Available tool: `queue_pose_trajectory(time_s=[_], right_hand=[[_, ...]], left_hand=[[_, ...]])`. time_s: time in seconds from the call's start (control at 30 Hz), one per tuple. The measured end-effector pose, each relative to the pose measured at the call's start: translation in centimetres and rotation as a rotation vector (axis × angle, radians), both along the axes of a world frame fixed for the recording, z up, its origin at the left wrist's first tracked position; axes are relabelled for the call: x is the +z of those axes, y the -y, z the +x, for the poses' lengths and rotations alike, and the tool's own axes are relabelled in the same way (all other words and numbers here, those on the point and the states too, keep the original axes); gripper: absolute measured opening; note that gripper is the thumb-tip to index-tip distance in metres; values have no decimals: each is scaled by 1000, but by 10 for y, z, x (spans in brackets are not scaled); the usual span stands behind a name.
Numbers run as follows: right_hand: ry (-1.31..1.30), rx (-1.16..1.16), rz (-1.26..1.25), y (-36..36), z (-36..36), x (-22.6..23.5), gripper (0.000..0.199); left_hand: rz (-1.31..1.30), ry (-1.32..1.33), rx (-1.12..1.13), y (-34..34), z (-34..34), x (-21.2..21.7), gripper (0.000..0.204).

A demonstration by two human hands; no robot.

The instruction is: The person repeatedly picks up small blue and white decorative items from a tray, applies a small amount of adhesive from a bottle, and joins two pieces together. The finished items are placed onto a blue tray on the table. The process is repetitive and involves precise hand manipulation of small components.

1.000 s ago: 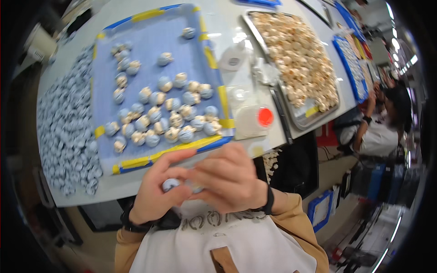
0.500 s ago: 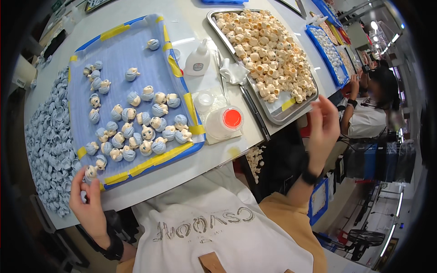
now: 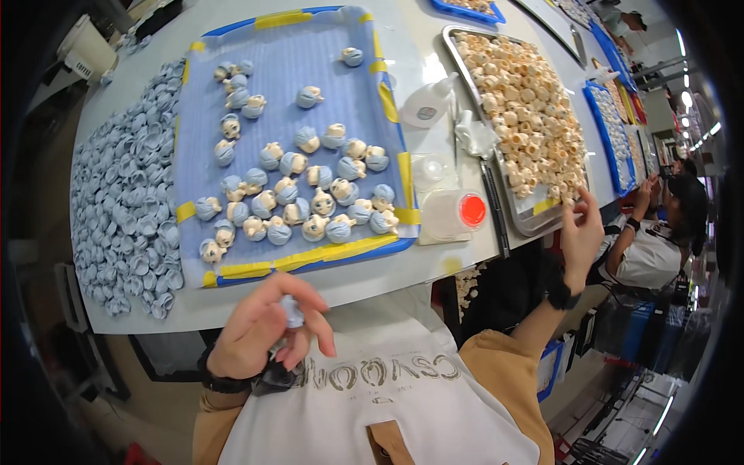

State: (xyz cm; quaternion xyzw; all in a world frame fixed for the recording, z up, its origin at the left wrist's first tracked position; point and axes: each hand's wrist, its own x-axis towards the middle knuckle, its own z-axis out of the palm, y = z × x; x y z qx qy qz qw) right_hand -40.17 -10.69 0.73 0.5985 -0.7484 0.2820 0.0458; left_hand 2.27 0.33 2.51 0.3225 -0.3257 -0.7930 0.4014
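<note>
**Fingers part ways: one hand grips a blue cap, the other reaches the metal tray**

Fingers of the left hand [image 3: 260,333] are curled shut around a small blue cap piece [image 3: 292,311], held low in front of the chest, just short of the table edge [image 3: 364,283]. A second ago both hands were pinched together over one small piece at the middle; half a second ago the left hand was out at the pile of loose blue caps [image 3: 128,194] while the right was rising toward the far side. Now the left has come back loaded, which I judge to mean one half of a new pairing is in hand.

The right hand [image 3: 580,232] is up at the near corner of the metal tray [image 3: 535,225], fingers spread and slightly bent, touching or just over the cream-coloured heads [image 3: 527,108] heaped there. Whether it has already picked one up, I cannot tell; nothing shows between the fingertips.

Between the two hands lies the blue tray with yellow-taped edges [image 3: 391,174], where finished capped figures [image 3: 310,209] sit in loose rows, mostly along its near half. Just to its right stand a clear tub with a red lid [image 3: 457,213] and a small squeeze bottle [image 3: 428,105].

A person [image 3: 659,232] works farther along the bench to the right.
</note>
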Motion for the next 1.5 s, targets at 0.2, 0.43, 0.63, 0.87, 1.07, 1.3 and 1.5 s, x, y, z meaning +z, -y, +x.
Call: queue_pose_trajectory(time_s=[0.2, 0.43, 0.63, 0.87, 1.07, 1.3, 1.5], right_hand=[[497, 855, -170, -59, 131, 43, 23], [382, 1206, -286, -63, 213, 26, 29], [398, 1190, -203, -70, 206, 23, 30], [675, 1224, -181, -77, 192, 36, 22], [216, 707, -103, -37, 146, 62, 36], [10, 816, -47, -17, 145, 53, 32], [-11, 837, -22, -17, 144, 50, 32]], left_hand=[[-217, 135, -213, 14, -5, -8, 44], [-64, -117, -145, 8, -22, -3, 34], [-34, -207, -138, 9, -19, -12, 35], [-93, -88, -98, 9, -16, -15, 37], [-71, -95, 115, 11, -17, -17, 34], [-7, -52, 151, 9, -15, -16, 39], [-21, -93, 161, 8, -15, -20, 39]])
